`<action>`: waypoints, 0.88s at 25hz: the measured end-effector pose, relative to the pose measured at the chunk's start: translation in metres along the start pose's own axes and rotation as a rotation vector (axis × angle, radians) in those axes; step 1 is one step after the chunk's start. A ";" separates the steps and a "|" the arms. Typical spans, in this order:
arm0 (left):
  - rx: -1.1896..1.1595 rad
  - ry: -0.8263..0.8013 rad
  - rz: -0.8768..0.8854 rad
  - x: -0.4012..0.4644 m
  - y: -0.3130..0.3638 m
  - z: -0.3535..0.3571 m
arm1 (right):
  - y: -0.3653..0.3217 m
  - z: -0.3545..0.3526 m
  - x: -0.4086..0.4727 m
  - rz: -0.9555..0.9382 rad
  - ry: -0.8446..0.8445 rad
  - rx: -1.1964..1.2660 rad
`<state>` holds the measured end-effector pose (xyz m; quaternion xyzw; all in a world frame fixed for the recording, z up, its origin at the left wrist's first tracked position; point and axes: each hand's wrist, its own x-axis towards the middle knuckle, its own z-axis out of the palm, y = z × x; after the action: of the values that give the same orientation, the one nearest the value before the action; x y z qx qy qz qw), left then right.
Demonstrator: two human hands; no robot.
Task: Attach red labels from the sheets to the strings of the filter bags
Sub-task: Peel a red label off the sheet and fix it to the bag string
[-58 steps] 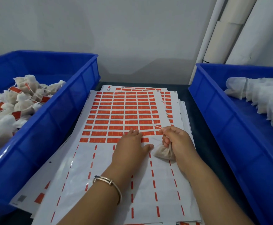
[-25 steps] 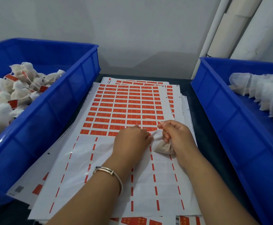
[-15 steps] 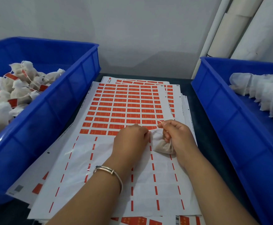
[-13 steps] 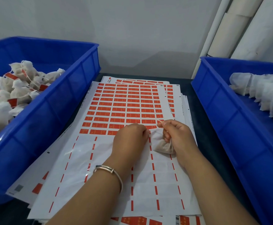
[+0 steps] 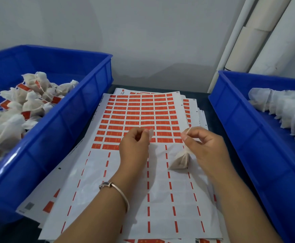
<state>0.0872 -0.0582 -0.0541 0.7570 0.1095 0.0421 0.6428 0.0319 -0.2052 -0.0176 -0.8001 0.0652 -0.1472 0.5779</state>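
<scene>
- Head view: our left hand [image 5: 134, 148] is pinching a peeled label [image 5: 151, 133] above the label sheet [image 5: 139, 116].
- Our right hand [image 5: 204, 146] is pinching the string [image 5: 188, 131], dangling the filter bag [image 5: 180, 159] just over the sheet's near half.

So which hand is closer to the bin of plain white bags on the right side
The right. The right hand is beside the right bin, holding a filter bag by its string; the left hand is farther off, over the label sheet.
</scene>
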 end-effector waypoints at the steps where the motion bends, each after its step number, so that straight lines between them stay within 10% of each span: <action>1: -0.062 -0.013 -0.022 0.000 0.001 -0.001 | -0.005 -0.001 -0.001 -0.029 -0.006 -0.013; 8: -0.486 -0.194 -0.173 -0.007 0.013 -0.008 | -0.033 0.001 -0.012 -0.180 -0.179 -0.078; 22: -0.362 -0.435 -0.201 -0.021 0.015 0.002 | 0.001 0.011 -0.003 -0.105 0.039 -0.020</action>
<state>0.0691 -0.0669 -0.0381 0.6067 0.0345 -0.1661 0.7766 0.0322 -0.1944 -0.0228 -0.8052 0.0357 -0.1922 0.5599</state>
